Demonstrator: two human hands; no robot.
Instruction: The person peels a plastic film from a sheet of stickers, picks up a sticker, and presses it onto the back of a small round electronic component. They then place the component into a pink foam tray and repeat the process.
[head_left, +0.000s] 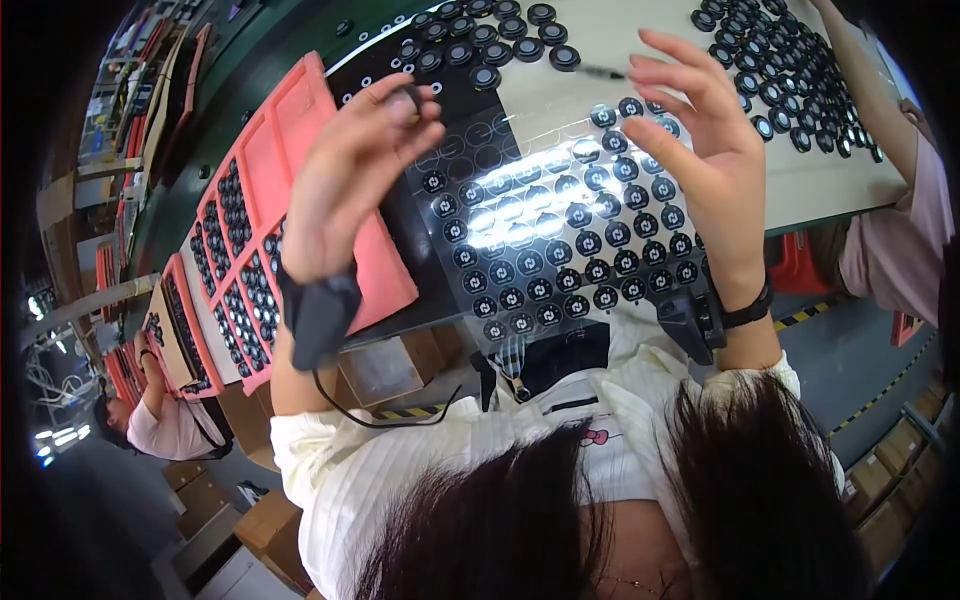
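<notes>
Left hand [350, 165] raised over tabletop [800, 190], pinching one small black disc [408, 97] at fingertips. Right hand [700, 150] spread wide, grasping nothing. Sticker sheet [545, 225]: top-left rows bare, rest full. Finished discs [490, 40] at far edge. Judged partway.

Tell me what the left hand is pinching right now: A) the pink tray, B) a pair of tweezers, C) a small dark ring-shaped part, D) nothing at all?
C: the left hand is raised above the sheet of round black stickers with a small dark ring-shaped part pinched at its fingertips, while the right hand is spread open and the pink tray lies untouched beneath.
</notes>
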